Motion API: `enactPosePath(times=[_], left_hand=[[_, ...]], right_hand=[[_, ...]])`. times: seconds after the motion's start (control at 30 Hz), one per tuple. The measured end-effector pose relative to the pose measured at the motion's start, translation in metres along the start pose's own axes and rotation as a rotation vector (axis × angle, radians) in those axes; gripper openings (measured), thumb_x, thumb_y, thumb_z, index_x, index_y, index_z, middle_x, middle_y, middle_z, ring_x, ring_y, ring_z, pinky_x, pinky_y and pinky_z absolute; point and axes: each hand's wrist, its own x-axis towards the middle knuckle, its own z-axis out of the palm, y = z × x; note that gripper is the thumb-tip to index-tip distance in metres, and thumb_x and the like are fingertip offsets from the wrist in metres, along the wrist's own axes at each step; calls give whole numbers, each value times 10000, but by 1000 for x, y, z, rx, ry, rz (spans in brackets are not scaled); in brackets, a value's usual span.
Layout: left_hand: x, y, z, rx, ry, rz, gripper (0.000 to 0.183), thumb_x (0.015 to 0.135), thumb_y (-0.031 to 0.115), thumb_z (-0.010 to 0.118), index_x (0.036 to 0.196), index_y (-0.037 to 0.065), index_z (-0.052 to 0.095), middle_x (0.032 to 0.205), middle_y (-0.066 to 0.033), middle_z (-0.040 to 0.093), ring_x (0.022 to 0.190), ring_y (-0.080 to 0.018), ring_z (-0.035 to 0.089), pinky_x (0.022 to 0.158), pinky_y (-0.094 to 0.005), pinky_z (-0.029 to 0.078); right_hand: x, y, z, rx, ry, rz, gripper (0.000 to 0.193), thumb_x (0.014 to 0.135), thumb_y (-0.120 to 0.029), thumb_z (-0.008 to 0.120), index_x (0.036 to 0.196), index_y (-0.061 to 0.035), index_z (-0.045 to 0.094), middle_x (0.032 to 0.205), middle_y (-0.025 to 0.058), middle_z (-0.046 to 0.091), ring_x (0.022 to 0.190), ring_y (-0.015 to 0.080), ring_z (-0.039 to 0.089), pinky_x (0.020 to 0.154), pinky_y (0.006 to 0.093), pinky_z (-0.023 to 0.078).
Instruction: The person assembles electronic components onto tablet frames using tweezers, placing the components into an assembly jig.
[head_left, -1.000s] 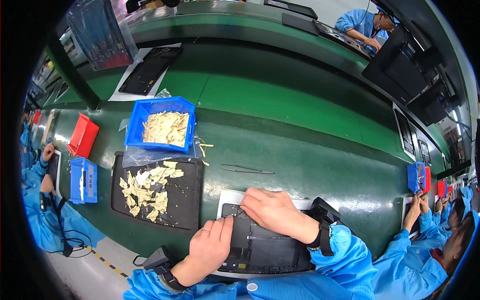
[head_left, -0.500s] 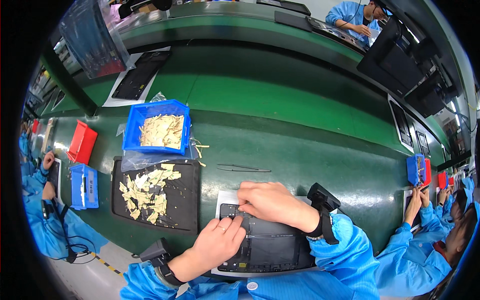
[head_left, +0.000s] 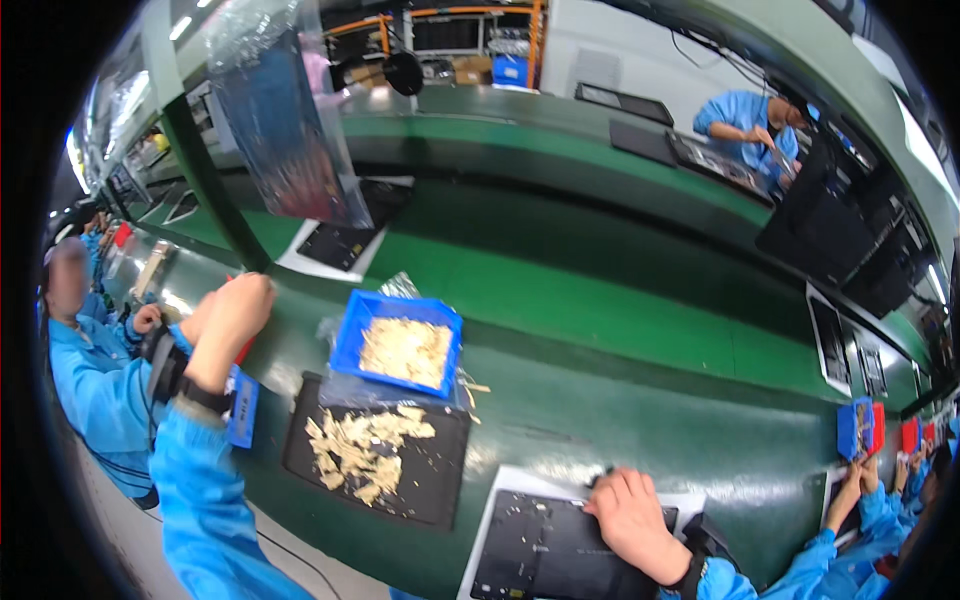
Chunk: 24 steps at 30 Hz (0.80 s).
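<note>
My left hand (head_left: 232, 318) is raised at the left, fingers curled closed over a red bin (head_left: 246, 347) that it mostly covers. Whatever lies in its fingers is hidden. My right hand (head_left: 632, 520) lies at the far edge of a flat black device panel (head_left: 530, 545), its fingers bent together; a small dark piece shows beside the fingertips, too unclear to name. The panel rests on a white sheet (head_left: 690, 503). Tweezers (head_left: 548, 436) lie blurred beyond it. Left of it is a black tray (head_left: 440, 490) with crumpled pale-yellow strips (head_left: 365, 450).
A blue bin (head_left: 347, 340) full of pale strips stands behind the tray. Another blue bin (head_left: 243, 410) is below my left hand. A plastic bag (head_left: 290, 130) hangs by a green post (head_left: 210, 185). Co-workers in blue sit at both sides; another works across the bench.
My left hand has left the panel and swung far up and left to the red bin. My right hand stays at the panel, its fingers shifted. The view has tilted up and turned left.
</note>
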Motion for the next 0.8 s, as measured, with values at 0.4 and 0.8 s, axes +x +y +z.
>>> enactPosePath(times=[0.4,0.8], left_hand=[[113,63,149,-23,69,41,547,859,450,610,1212,32,587,1122,-287,593,1029,-420,592,881,-448,499],[140,20,172,452,87,141,242,813,61,554,1024,-27,632,932,-168,624,770,-259,660,600,-341,533]], right_hand=[[141,245,-139,-113,323,153,238,903,-155,582,1103,-25,591,988,163,643,924,377,617,776,396,492],[127,116,-50,161,179,81,197,846,-169,664,1015,-69,645,997,92,647,896,299,629,758,379,496]])
